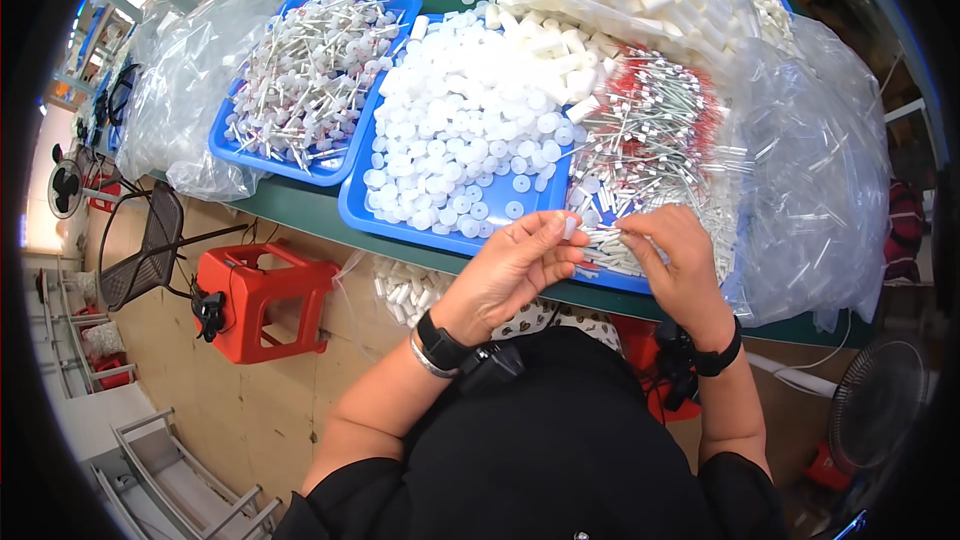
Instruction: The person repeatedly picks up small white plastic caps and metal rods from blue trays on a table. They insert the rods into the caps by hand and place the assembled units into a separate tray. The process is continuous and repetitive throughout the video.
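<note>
- Nearest the camera was the person's black-clad torso, filling the lower middle of the view, with both forearms rising from it toward the table.
- A green table ran across at 12 o'clock; a red plastic stool stood on the floor at 9 o'clock of the hands, and a mesh chair beyond it.
- A big blue tray held a heap of white round caps and, at its 3 o'clock side, thin white tubes with red ends.
- A smaller blue tray at 10 o'clock held assembled white stems.
- Clear plastic bags crowded the tray's right edge, just beside the right hand.
- The left hand, watch strap on the wrist, pinched a small white cap at its fingertips over the tray's near rim.
- The right hand curled its fingers down, pinching among the tubes; exactly what it held could not be told.
- The two hands were near each other, not touching.
</note>
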Available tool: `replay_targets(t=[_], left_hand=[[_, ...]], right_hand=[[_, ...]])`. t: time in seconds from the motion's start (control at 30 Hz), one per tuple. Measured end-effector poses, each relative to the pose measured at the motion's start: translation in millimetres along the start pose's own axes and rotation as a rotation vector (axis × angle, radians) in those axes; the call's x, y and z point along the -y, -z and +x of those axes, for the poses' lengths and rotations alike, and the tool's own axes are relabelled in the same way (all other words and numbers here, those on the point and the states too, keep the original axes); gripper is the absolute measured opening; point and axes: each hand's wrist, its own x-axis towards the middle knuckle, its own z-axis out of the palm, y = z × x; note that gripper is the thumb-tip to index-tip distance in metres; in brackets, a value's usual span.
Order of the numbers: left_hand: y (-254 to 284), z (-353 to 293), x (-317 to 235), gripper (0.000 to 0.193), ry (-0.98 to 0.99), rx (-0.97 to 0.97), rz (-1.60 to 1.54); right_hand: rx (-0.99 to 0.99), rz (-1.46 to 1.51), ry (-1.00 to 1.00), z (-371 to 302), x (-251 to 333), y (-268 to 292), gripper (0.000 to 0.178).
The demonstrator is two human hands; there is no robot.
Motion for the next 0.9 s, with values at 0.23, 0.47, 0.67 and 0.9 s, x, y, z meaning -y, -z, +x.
replay_targets(t=[0.23, 0.47, 0.67, 0.9], left_hand=[[3, 3, 16, 0.031, 0.053, 0.105, -0.219], [2, 5, 19, 0.028, 0.030, 0.056, -0.142], [0, 5, 20, 0.024, 0.013, 0.052, -0.058], [-1, 5, 25, 0.026, -0.015, 0.036, -0.032]], right_hand=[[0.037, -0.063, 0.024, -5, 10, -3, 0.017], [0.040, -0.113, 0.032, -6, 13, -4, 0.019], [0.060, -0.057, 0.024, -5, 23, -9, 0.021], [0.156, 0.175, -0.320, -15, 23, -9, 0.014]])
